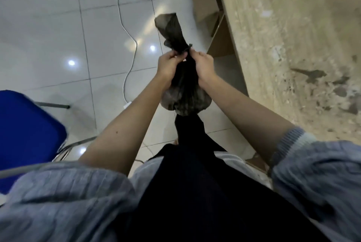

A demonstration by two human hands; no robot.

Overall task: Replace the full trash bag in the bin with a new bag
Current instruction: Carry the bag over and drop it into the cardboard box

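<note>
**Both hands grip the neck of a dark trash bag held in the air**

The trash bag hangs in front of the person, off the floor, with its rounded, filled bottom bulging just below the wrists. Its neck is gathered into a tight waist between the two hands, and the loose top of the bag fans out beyond the fingertips, pointing away from the body.

The left hand has its fingers curled and pinches the gathered plastic on the left side of the neck. The right hand does the same on the right side, fingers and thumb closed on a dark twisted strip of the bag. The two hands sit close together, nearly knuckle to knuckle, with only the bunched plastic between them.

Left of the left hand, a white cable snakes over the glossy tiled floor. Farther down on that side, beside the left forearm, stands a blue chair with metal legs. Right of the right hand runs a worn, stained wooden tabletop, and beyond the bag's open top lies a cardboard box.
</note>
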